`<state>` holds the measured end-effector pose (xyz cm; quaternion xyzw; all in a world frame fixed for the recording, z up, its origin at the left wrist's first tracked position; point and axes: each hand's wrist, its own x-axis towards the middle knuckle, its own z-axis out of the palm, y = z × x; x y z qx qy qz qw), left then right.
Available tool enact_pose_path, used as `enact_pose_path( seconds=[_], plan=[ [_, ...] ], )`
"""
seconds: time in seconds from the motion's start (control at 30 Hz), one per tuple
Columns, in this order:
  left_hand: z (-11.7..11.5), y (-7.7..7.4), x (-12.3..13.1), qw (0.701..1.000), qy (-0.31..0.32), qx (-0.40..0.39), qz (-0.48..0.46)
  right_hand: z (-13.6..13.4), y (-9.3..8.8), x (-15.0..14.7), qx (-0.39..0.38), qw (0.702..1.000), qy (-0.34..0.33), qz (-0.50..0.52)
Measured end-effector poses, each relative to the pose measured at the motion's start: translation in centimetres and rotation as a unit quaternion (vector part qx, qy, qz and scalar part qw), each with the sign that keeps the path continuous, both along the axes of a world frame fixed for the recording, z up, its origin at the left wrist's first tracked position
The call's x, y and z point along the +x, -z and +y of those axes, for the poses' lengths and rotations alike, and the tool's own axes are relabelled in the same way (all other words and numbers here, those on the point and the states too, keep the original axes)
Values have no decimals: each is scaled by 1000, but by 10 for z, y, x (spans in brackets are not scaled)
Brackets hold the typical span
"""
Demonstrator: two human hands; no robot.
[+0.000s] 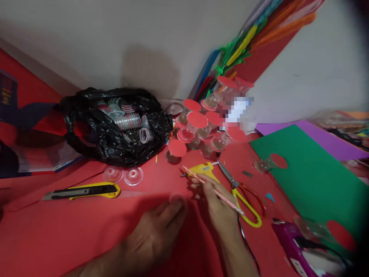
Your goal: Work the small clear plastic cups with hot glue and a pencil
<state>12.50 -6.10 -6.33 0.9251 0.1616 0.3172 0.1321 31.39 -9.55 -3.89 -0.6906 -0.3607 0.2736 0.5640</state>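
My right hand [217, 202] is closed around a pink pencil [221, 196], whose point is up and to the left. My left hand [157, 229] rests low over the red surface [121, 227], its fingers curled together on a small clear plastic lid [177, 197]. Most of that lid is hidden under the fingertips. Just beyond my right hand lies a yellow glue gun [203, 169]. Beside it on the right are scissors [245, 204] with yellow and red handles. A yellow and black utility knife [86, 190] lies to the left.
A black plastic bag [86, 146] holds several clear cups [127, 121]. Two clear lids [133, 176] lie in front of it. Several clear pieces with red discs [197, 120] stand at the back. Green sheet [311, 181], purple sheet [317, 138] and a purple phone [291, 242] are on the right.
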Motion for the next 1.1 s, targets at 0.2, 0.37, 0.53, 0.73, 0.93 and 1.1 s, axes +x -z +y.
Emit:
enact_pose_path(
  seconds=[0.2, 0.37, 0.53, 0.73, 0.93, 1.1],
  plan=[
    [1, 0, 0, 1000, 5, -13, 3, 5, 1, -5, -8, 999, 22, 25],
    [4, -4, 0, 999, 36, -18, -7, 6, 13, -8, 10, 995, 27, 98],
    [6, 0, -1, 999, 34, -5, -2, 7, 17, -8, 17, 993, 16, 114],
    [8, 2, 1, 999, 26, -17, -11, 11, 15, -5, 25, 992, 2, 123],
    [9, -2, 1, 1000, 15, -22, 16, 14, 14, -4, 32, 991, -10, 133],
    [10, 0, 0, 999, 20, -23, 28, 14, 20, -4, 39, 989, -9, 142]
  ],
)
